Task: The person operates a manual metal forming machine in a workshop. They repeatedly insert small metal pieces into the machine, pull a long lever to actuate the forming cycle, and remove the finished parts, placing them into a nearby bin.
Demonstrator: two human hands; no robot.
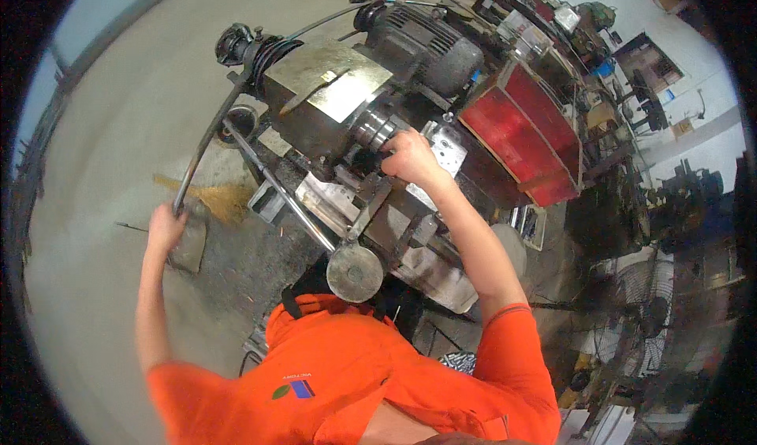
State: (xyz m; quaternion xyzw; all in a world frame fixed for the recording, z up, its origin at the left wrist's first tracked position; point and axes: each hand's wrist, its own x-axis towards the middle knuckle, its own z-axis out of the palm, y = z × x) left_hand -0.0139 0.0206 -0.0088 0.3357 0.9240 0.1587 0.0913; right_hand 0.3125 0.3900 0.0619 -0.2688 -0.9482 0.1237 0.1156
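Note:
At the left, my left hand (pixel 166 227) is wrapped round the lower end of a long dark curved lever (pixel 206 139). The lever runs up to the left end of a small lathe's headstock (pixel 303 121). My right hand (pixel 412 159) is at the lathe's shiny round spindle nose (pixel 372 127), its fingers curled in against the front of it. Whatever those fingers pinch is hidden behind them. Just below that hand are the slide parts of the lathe, with a round metal disc (pixel 355 273) close to my body.
A grey electric motor (pixel 426 46) sits behind the headstock. On top of the headstock is a metal plate (pixel 331 78) with a tool lying on it. A red open box (pixel 524 129) stands right of the lathe. A floor fan (pixel 646 295) and cluttered benches line the right side.

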